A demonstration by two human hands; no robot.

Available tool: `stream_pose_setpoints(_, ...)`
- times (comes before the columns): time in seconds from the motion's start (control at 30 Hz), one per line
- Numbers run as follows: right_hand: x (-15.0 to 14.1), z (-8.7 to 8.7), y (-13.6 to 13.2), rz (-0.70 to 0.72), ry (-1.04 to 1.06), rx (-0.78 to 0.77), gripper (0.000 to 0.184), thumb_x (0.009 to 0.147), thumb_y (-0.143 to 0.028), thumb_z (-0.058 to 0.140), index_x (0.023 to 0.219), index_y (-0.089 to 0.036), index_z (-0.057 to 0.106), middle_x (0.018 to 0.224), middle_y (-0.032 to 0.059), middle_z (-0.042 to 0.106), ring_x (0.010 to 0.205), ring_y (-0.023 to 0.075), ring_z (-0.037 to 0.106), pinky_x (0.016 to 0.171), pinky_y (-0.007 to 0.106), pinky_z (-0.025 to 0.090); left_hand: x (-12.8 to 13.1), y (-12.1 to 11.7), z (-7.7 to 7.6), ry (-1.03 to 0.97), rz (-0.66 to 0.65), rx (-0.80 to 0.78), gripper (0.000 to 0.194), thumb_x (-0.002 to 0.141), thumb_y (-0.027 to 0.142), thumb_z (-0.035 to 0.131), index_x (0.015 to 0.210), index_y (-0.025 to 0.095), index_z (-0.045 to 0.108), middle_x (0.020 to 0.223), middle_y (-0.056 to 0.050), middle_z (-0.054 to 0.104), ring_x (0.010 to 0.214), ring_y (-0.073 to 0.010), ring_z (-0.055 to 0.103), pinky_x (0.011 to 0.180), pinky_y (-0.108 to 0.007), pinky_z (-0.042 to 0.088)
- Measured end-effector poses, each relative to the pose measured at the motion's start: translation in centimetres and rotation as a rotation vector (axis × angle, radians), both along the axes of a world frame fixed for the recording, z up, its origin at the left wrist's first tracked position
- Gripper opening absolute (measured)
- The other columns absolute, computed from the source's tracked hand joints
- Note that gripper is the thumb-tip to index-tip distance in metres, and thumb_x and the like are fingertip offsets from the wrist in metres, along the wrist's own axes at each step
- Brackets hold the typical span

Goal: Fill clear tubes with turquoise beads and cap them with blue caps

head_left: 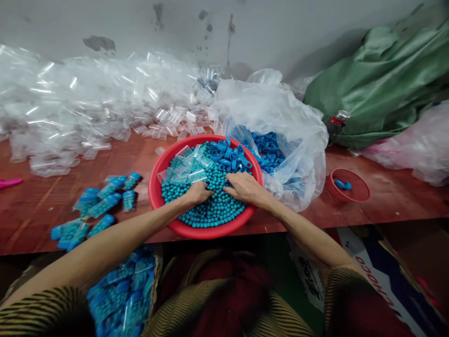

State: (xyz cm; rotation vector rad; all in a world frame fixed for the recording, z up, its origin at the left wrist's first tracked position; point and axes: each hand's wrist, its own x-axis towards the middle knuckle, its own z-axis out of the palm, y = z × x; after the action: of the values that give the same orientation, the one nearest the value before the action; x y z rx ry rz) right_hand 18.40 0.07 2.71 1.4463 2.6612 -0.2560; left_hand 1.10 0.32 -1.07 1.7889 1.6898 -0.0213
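Note:
A red basin [153, 187] full of turquoise beads [206, 217] stands at the table's front edge. Clear plastic containers [189, 164] lie on the beads at its left, and blue caps [231, 157] are heaped at its back right. My left hand [199, 193] is closed, its fingertips among the beads in the middle; whatever it grips is hidden. From the right, my right hand [243, 187] reaches over the beads with thumb and fingers curled around something dark blue, too small to make out. The two hands are a short gap apart.
Clear containers [87, 93] are piled along the wall. Filled, blue-capped containers [105, 201] lie left of the basin, more in a box [122, 295] below. Right are a plastic bag [301, 164] of caps, a small red basket [354, 194] and a green sack [379, 89].

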Motion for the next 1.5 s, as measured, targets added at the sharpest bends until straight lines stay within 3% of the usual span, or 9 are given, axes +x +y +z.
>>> stream_pose_setpoints(0.13,0.6,-0.1,0.1,-0.115,0.155,-0.012,0.036,0.09,-0.038,0.049,0.117,-0.014,0.05,0.102,0.0116,0.068,0.095,0.0251,0.064,0.075,0.029,0.043,-0.4,-1.1,0.3,-0.383,0.181,-0.153,0.026,0.085,0.038,0.048,0.07,0.017,0.048,0.052,0.006,0.042,0.04,-0.0068,0.037,0.038,-0.02,0.029)
stream_pose_setpoints(0.23,0.7,-0.4,0.3,-0.133,0.208,-0.037,0.036,0.091,-0.039,0.049,0.119,-0.018,0.05,0.106,0.0108,0.068,0.098,0.0252,0.063,0.077,0.03,0.043,-0.6,-1.4,0.4,-0.749,0.393,-0.322,0.023,0.083,0.035,0.054,0.071,0.016,0.047,0.055,0.005,0.047,0.041,-0.0062,0.041,0.037,-0.018,0.029)
stream_pose_setpoints(0.47,0.6,-1.9,1.0,-0.04,0.301,-0.114,0.03,0.096,-0.023,0.032,0.117,-0.016,0.053,0.115,0.0115,0.064,0.104,0.0195,0.06,0.087,0.029,0.042,-0.8,-0.7,0.6,-0.935,0.462,-0.474,0.015,0.08,0.022,0.058,0.077,0.017,0.044,0.061,0.002,0.057,0.042,-0.0079,0.054,0.038,-0.017,0.04)
stream_pose_setpoints(0.8,1.1,-2.0,0.6,-0.07,0.405,-0.099,0.035,0.091,-0.024,0.046,0.123,-0.015,0.055,0.121,0.0111,0.061,0.112,0.0212,0.057,0.096,0.032,0.041,-1.3,-1.5,0.1,-0.607,0.245,-0.078,0.01,0.075,0.021,0.055,0.084,0.017,0.053,0.06,0.005,0.052,0.046,-0.0086,0.048,0.042,-0.019,0.037)
stream_pose_setpoints(0.97,1.3,-2.3,0.6,-0.077,0.47,-0.088,0.035,0.091,-0.025,0.047,0.124,-0.015,0.055,0.121,0.0109,0.062,0.113,0.0207,0.057,0.096,0.033,0.042,-2.4,-1.7,3.4,-0.156,-0.261,0.137,0.016,0.07,0.026,0.062,0.084,0.021,0.069,0.073,-0.001,0.063,0.072,-0.0159,0.056,0.068,-0.025,0.041)
stream_pose_setpoints(1.13,1.3,-2.4,0.5,-0.066,0.453,-0.073,0.036,0.091,-0.026,0.047,0.124,-0.016,0.055,0.121,0.0099,0.062,0.112,0.0204,0.057,0.097,0.034,0.041,-0.5,-0.6,6.1,0.267,-0.612,-0.04,0.005,0.062,0.02,0.069,0.058,0.021,0.066,0.06,-0.003,0.062,0.074,-0.0217,0.06,0.072,-0.028,0.041)
stream_pose_setpoints(1.23,1.3,-2.4,0.4,-0.072,0.456,-0.064,0.036,0.09,-0.027,0.047,0.123,-0.016,0.056,0.121,0.0095,0.062,0.113,0.0208,0.057,0.097,0.033,0.041,1.6,0.6,5.5,0.352,-0.637,-0.076,0.013,0.057,0.018,0.073,0.052,0.019,0.062,0.056,-0.004,0.06,0.079,-0.0244,0.061,0.074,-0.029,0.043)
stream_pose_setpoints(1.33,1.3,-2.4,0.3,-0.107,0.496,-0.039,0.036,0.09,-0.026,0.048,0.122,-0.013,0.057,0.122,0.0113,0.062,0.114,0.0217,0.057,0.098,0.034,0.04,2.3,1.1,4.6,0.283,-0.558,0.073,0.011,0.067,0.025,0.068,0.075,0.016,0.068,0.076,-0.009,0.066,0.085,-0.0262,0.061,0.075,-0.03,0.044)
stream_pose_setpoints(1.5,1.5,-2.2,0.3,-0.159,0.654,-0.051,0.035,0.089,-0.024,0.049,0.121,-0.011,0.056,0.119,0.012,0.063,0.109,0.0209,0.059,0.094,0.032,0.042,-0.8,-0.9,4.7,0.215,-0.258,0.354,0.036,0.086,0.036,0.047,0.113,0.015,0.059,0.103,-0.013,0.065,0.095,-0.0266,0.06,0.08,-0.033,0.043)
